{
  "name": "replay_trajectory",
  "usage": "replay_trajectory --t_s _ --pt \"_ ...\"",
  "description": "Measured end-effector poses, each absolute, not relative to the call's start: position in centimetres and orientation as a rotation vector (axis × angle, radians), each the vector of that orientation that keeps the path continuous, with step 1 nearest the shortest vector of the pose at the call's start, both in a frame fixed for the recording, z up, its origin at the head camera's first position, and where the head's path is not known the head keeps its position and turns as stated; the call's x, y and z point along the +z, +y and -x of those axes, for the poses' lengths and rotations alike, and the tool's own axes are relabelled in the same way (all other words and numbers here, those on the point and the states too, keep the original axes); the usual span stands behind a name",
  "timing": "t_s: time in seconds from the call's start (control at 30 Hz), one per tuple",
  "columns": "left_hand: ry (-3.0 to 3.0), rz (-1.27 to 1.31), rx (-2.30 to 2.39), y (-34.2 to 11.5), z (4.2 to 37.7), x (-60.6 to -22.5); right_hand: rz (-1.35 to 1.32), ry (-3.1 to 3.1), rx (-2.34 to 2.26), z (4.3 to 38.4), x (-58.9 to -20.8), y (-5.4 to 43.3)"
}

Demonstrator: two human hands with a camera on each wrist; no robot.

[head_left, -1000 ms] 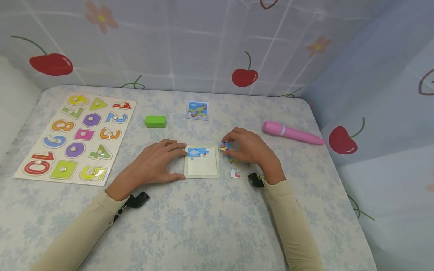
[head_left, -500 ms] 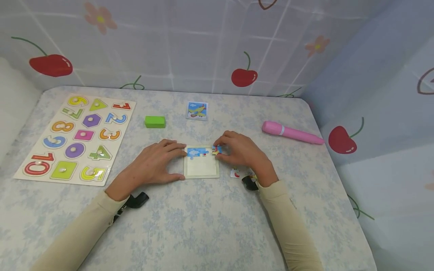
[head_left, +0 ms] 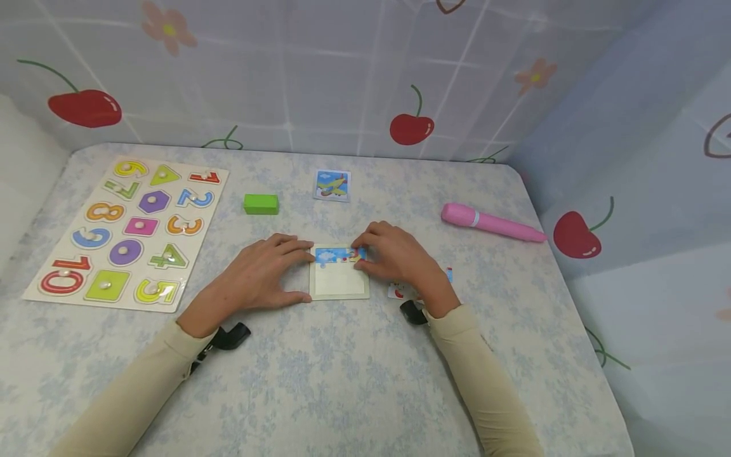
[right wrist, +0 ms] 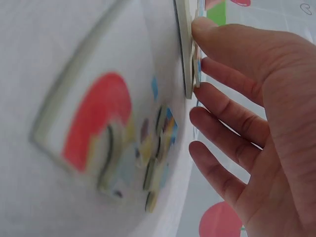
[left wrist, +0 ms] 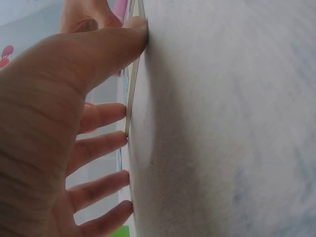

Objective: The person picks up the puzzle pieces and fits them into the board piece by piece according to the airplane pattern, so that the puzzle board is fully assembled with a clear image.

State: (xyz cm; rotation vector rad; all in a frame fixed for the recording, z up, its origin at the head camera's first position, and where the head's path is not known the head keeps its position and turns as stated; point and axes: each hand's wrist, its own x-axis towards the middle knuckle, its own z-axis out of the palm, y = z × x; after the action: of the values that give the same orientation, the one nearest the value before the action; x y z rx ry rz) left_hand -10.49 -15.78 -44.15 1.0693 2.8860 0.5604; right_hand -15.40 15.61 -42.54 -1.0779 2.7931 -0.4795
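A shallow square puzzle tray [head_left: 340, 285] lies flat at mid-table, with joined blue sky pieces [head_left: 329, 256] in its top left part. My left hand [head_left: 257, 273] rests at the tray's left side, fingertips at the upper corner and thumb near the lower one. The left wrist view shows its fingers extended and spread. With thumb and fingertips, my right hand [head_left: 396, 254] pinches a small colourful puzzle piece [head_left: 356, 254] at the tray's top right corner, beside the joined pieces. Loose puzzle pieces [right wrist: 160, 148] lie under and behind the right wrist, partly hidden in the head view.
A picture card of a plane [head_left: 333, 185] lies beyond the tray, with a green block [head_left: 261, 204] left of it. A number and shape board [head_left: 128, 236] covers the left side. A pink pen-like stick [head_left: 493, 223] lies at the right. A patterned curtain [head_left: 342, 76] hangs behind.
My right hand has moved left from beside the tray, carrying the puzzle piece onto its top right corner. My left hand has stayed at the tray's left side.
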Motion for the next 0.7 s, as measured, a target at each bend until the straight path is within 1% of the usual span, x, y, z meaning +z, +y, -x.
replay_trajectory --t_s 0.7 --pt "2.896 -1.094 0.565 -15.86 10.5 -44.29 1.088 2.78 -0.477 15.26 -42.57 14.92"
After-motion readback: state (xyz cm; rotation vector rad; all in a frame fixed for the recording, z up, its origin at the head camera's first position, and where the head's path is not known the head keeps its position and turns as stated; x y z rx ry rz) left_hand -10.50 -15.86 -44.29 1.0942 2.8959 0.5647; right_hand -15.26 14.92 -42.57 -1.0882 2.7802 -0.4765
